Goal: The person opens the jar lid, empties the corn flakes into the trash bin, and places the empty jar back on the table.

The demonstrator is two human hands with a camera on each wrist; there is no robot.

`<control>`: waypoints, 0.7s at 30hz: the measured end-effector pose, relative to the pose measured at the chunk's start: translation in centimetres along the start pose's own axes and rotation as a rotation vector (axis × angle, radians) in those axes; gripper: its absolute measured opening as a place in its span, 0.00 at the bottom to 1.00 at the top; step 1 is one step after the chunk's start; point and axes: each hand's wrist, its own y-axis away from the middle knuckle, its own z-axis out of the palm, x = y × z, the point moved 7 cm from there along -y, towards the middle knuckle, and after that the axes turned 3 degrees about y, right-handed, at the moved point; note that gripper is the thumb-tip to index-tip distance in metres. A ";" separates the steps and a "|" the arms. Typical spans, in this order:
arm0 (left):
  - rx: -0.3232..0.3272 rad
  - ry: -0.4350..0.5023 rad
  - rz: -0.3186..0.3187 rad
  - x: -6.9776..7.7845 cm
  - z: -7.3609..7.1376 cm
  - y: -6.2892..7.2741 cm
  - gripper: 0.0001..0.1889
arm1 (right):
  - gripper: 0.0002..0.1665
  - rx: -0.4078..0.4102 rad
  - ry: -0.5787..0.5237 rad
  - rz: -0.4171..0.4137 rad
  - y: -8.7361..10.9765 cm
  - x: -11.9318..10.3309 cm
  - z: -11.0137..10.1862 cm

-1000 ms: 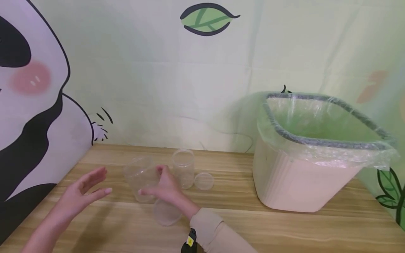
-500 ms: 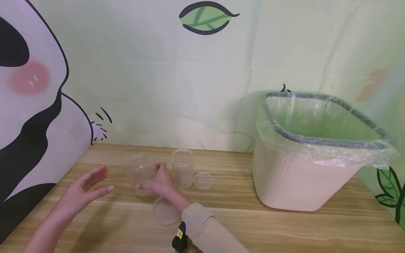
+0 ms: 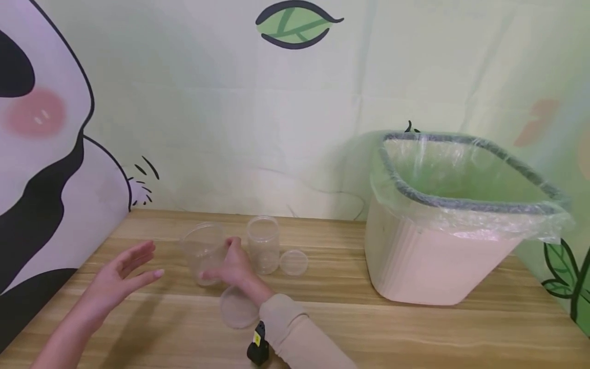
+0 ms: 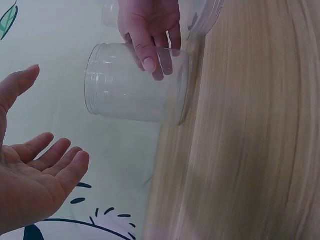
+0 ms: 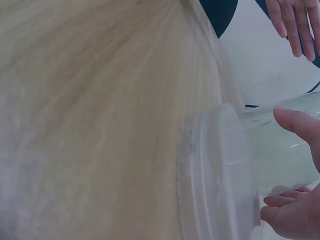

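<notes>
My right hand (image 3: 235, 266) grips a wide clear plastic jar (image 3: 195, 251) low on its side, thumb on the near side and fingers behind, seen through the wall in the left wrist view. The jar (image 4: 115, 95) stands upright with an uncovered top. To its left, my left hand (image 3: 115, 282) hovers apart from it, palm facing it, fingers extended and holding nothing. A large translucent lid (image 3: 238, 310) lies on the table under my right wrist; this lid (image 5: 215, 170) fills the foreground of the right wrist view.
A narrower clear jar (image 3: 264, 246) stands just right of my right hand, with a small round lid (image 3: 294, 262) beside it. Farther right is a cream bin (image 3: 415, 266) lined with a clear bag. A printed cloth (image 3: 221, 128) hangs behind the wooden table (image 3: 369, 338).
My right hand has shifted the wide jar slightly back, and its base now sits farther from me. My left hand has stayed nearly still. The head view has turned slightly right.
</notes>
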 end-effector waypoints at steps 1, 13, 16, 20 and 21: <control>0.000 -0.001 0.003 0.0 0.0 0.0 0.42 | 0.50 -0.004 0.001 0.001 0.0 0.1 0.0; -0.002 0.005 0.026 0.2 0.5 -0.2 0.41 | 0.51 -0.020 -0.010 0.013 -0.2 0.2 -0.1; -0.005 -0.014 0.030 0.3 0.5 -0.3 0.40 | 0.51 -0.023 -0.020 0.023 -0.1 0.2 -0.1; -0.009 -0.020 0.028 0.3 0.6 -0.3 0.39 | 0.54 -0.030 -0.039 0.037 0.2 0.4 -0.3; -0.011 -0.017 0.026 0.3 0.6 -0.3 0.39 | 0.55 -0.033 -0.040 0.037 0.2 0.5 -0.3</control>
